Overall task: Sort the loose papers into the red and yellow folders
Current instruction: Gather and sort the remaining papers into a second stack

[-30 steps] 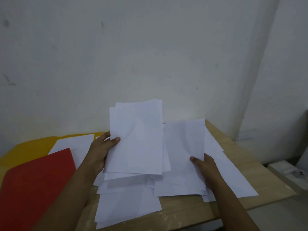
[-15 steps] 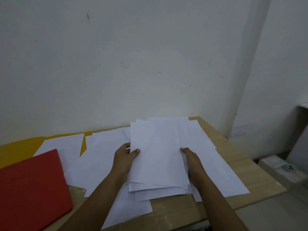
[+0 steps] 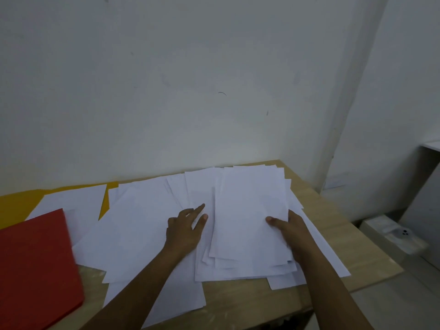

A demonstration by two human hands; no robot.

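A pale, scuffed wall (image 3: pixel 190 91) rises behind a light wooden table (image 3: pixel 333 225). At right the wall steps forward at a corner (image 3: pixel 352 115). A white box (image 3: pixel 390 232) sits low on the grey floor (image 3: pixel 392 303). Light is dim and even.

Red folder (image 3: pixel 35 270) cut by left frame edge; yellow folder (image 3: pixel 16 203) mostly under papers (image 3: pixel 142 222); right hand (image 3: pixel 289 231) fingers hidden beneath stack.

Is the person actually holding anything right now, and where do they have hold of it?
The right hand grips a stack of white papers by its right edge, thumb on top. The left hand holds nothing; its fingers lie open on the spread sheets.
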